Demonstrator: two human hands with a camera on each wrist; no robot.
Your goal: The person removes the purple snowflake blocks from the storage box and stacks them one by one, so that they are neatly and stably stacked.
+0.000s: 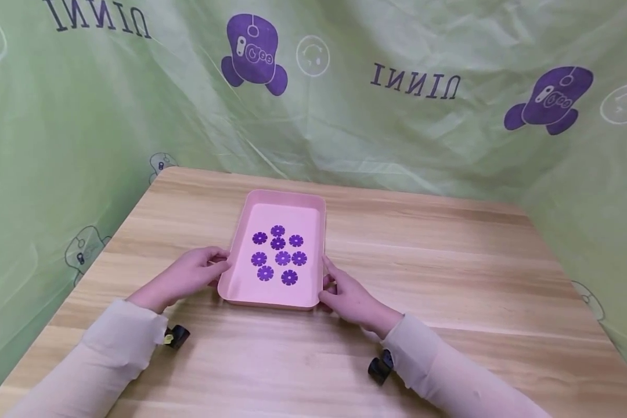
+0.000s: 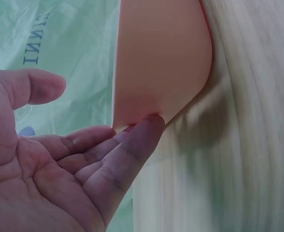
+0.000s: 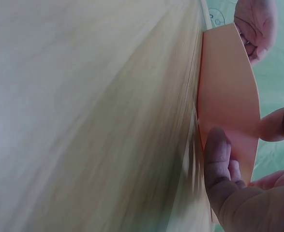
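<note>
A shallow pink tray (image 1: pixel 271 296) sits on the wooden table, holding several purple notched plastic discs (image 1: pixel 265 273) spread over its floor. At its left side is my left hand (image 1: pixel 195 273); in the left wrist view the fingertips (image 2: pixel 154 123) touch the outer wall, fairly straight, while the thumb (image 2: pixel 47 86) stays apart from it. On the opposite side my right hand (image 1: pixel 352 296) holds the tray near its front right corner. The right wrist view shows the bent fingers (image 3: pixel 216 154) against the tray wall (image 3: pixel 226 92) and the thumb at its rim.
The wooden table (image 1: pixel 439 261) extends to the right of the tray and in front of it. Behind and on both sides hangs a green printed cloth (image 1: pixel 334 128). A small black device (image 1: pixel 380 367) sits at the right wrist, another (image 1: pixel 177 335) at the left.
</note>
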